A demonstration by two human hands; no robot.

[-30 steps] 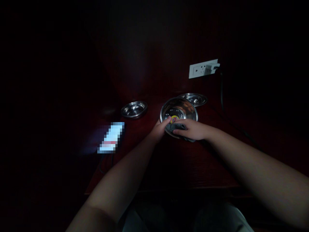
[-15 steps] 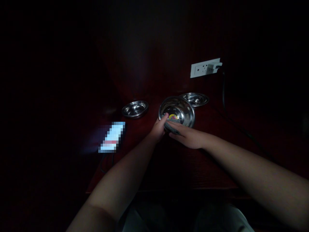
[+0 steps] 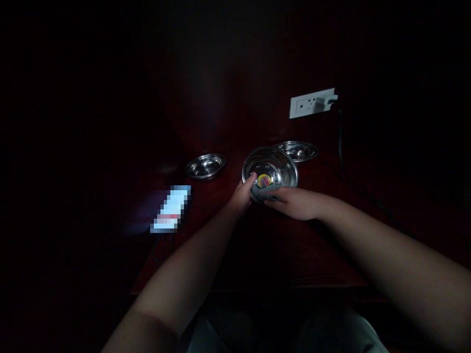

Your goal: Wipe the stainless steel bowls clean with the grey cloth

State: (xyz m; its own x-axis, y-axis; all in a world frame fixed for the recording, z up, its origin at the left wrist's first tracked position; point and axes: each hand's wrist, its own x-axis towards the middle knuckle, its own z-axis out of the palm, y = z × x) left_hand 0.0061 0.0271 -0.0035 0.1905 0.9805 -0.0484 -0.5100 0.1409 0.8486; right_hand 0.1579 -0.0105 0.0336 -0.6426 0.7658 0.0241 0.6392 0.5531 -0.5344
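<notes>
A shiny metal bowl (image 3: 283,169) is tilted toward me above the dark red table, with a round yellow and red sticker on its inner bottom. My left hand (image 3: 243,197) grips its left rim, thumb inside and fingers hidden underneath. Against the near inside and rim of the bowl, my right hand (image 3: 294,202) presses a grey cloth (image 3: 263,192); its fingers are wrapped on the cloth and partly hidden. Behind the bowl to the right lies a shallow metal dish (image 3: 300,151). Another metal bowl (image 3: 205,166) rests to the left.
A lit phone (image 3: 171,208), its screen blurred out, lies at the left with a cable below it. On the back wall is a white socket panel (image 3: 311,104) with a plug and dark cord (image 3: 340,142). The table's front edge (image 3: 287,287) runs near my lap. Surroundings are very dark.
My right hand has shifted slightly right and up with the cloth, uncovering more of the sticker. My left hand and the bowl stay nearly in place.
</notes>
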